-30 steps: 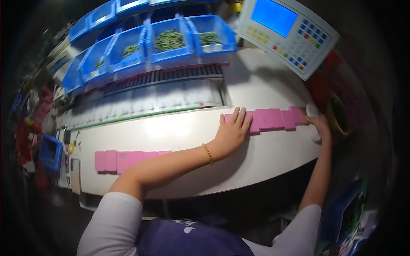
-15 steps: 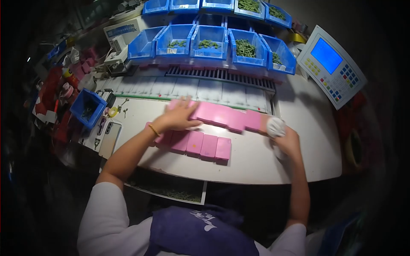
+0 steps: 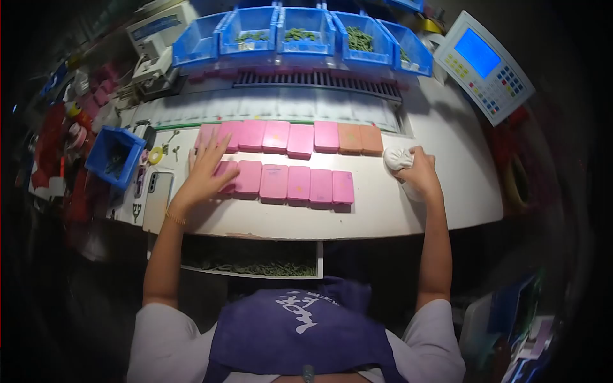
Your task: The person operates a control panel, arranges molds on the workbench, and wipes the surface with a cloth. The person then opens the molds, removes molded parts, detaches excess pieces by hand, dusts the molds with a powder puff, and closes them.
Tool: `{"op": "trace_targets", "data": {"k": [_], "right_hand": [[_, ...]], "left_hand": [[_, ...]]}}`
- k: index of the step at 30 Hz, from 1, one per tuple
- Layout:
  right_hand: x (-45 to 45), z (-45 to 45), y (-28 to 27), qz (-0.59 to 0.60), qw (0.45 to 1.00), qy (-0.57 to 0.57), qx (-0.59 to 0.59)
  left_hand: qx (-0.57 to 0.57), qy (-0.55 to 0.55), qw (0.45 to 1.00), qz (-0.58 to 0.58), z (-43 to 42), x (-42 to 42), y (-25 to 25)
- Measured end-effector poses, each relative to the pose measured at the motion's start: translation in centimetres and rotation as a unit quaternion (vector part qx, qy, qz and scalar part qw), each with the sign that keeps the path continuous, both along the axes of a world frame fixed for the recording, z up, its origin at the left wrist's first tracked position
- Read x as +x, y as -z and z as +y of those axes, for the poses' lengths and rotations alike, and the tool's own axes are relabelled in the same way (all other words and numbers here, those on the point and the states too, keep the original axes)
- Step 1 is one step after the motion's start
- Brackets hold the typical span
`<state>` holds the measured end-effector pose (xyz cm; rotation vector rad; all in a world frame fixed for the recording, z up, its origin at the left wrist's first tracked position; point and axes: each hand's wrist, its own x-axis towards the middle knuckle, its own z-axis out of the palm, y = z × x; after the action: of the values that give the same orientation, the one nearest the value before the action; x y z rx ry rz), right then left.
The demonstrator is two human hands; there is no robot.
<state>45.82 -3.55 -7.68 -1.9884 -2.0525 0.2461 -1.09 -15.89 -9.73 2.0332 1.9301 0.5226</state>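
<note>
My right hand grips a white cloth pouch, round and gathered in folds, over the right part of the table. Spread fingers of my left hand rest at the left ends of two rows of flat blocks, partly covering the end blocks. The back row has pink blocks and two orange blocks at its right end. A gap splits its pink blocks. The front row of pink blocks lies nearer to me, some with small markings.
Blue bins with green pieces stand behind a slatted rack. At right is a keypad panel with a blue screen. A phone, yellow tape and a blue bin sit left. Below the edge, an open drawer holds green pieces.
My left hand has moved left along the blocks, uncovering more of both rows. The pouch has come off the orange blocks, still in my right hand. The camera view has shifted.
</note>
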Motion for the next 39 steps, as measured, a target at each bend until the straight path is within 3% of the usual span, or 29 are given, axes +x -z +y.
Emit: {"op": "trace_targets", "data": {"k": [2,4,6,7,10,12,13,19,21,23,25,30,33,34,39], "right_hand": [[0.6,-2.8,-0.7,-0.027,0.997,-0.044,0.054],[-1.2,-5.4,-1.4,0.059,0.965,-0.217,0.137],[-5.3,-9.2,-1.4,0.184,0.945,-0.271,0.014],[-7.2,-10.2,-1.0,0.169,0.936,-0.306,0.033],[-9.0,-9.2,2.0,0.194,0.939,-0.28,0.049],[-9.7,-8.0,1.0,0.22,0.948,-0.228,0.017],[-9.7,-6.9,1.8,0.226,0.944,-0.231,0.064],[-8.2,-4.9,3.1,0.207,0.934,-0.28,0.085],[-7.0,-5.0,3.6,0.213,0.937,-0.273,0.049],[-6.4,-5.4,2.7,0.229,0.937,-0.265,0.013],[-6.2,-5.5,2.6,0.231,0.935,-0.268,0.023],[-6.4,-5.7,3.8,0.234,0.925,-0.282,0.104],[-6.6,-7.2,4.8,0.437,0.882,-0.179,-0.008],[-7.0,-8.1,5.2,0.544,0.821,-0.17,-0.034],[-8.7,-12.2,1.9,0.527,0.832,-0.141,-0.104]], "left_hand": [[0.028,0.02,0.999,0.009,-3.0,0.9,0.3],[0.034,0.044,0.998,0.032,-4.4,2.2,0.8],[0.075,0.036,0.995,0.045,-4.6,3.8,1.3],[0.084,0.031,0.995,0.043,-4.5,4.3,1.3],[0.104,0.001,0.994,0.04,-3.4,5.4,1.0],[0.102,-0.034,0.994,0.035,-2.3,6.3,0.9],[0.105,-0.036,0.993,0.043,-1.8,6.5,1.0],[0.166,-0.052,0.979,0.103,-2.9,7.8,0.4],[0.255,-0.016,0.967,-0.017,-6.2,8.6,1.5],[0.297,0.09,0.949,-0.05,-10.7,9.5,3.3],[0.249,0.143,0.952,-0.104,-14.5,12.2,2.4],[0.147,0.096,0.969,-0.172,-18.2,13.8,5.5],[0.131,0.09,0.973,-0.167,-18.3,13.8,5.7],[0.111,0.092,0.976,-0.166,-18.4,13.7,5.4],[-0.018,0.135,0.972,-0.193,-17.3,13.0,4.3]]}}
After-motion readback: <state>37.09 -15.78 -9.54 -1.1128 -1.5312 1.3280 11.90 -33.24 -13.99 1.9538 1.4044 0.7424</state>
